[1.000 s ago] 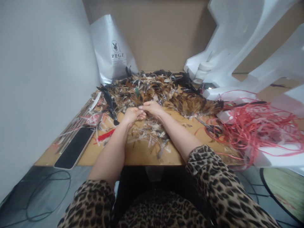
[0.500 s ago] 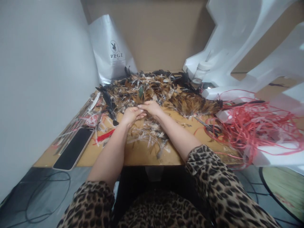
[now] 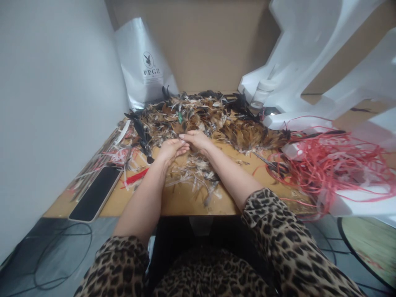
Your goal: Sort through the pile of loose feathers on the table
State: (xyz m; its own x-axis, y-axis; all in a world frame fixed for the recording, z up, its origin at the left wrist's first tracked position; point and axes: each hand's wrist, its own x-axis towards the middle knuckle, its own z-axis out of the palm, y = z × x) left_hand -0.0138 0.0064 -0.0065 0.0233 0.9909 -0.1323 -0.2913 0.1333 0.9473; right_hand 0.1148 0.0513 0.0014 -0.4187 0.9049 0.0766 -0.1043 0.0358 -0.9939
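Note:
My left hand (image 3: 173,149) and my right hand (image 3: 197,140) meet over the middle of the table, fingertips pinched together and touching. Between them they grip a feather (image 3: 180,119), whose greenish, dark tip shows just beyond the fingers; its lower end is hidden. Behind my hands spreads a large heap of brown and black feathers (image 3: 198,108). A fan of brown feathers (image 3: 247,134) lies to the right of my right hand. Pale feather scraps (image 3: 201,171) are scattered on the tabletop (image 3: 222,206) beneath my wrists. A long black feather (image 3: 141,133) rests left of my left hand.
A phone (image 3: 95,194) and thin sticks (image 3: 89,175) lie at left. Scissors (image 3: 275,166) sit beside a tangle of red ribbon (image 3: 337,165) on the right. A silvery bag (image 3: 145,66), a clear jar (image 3: 262,94) and white foam sheets (image 3: 303,53) stand at the back.
The greenish feather tip has turned and shifted slightly to the left. My right fingertips have moved a little; both arms stay nearly in place.

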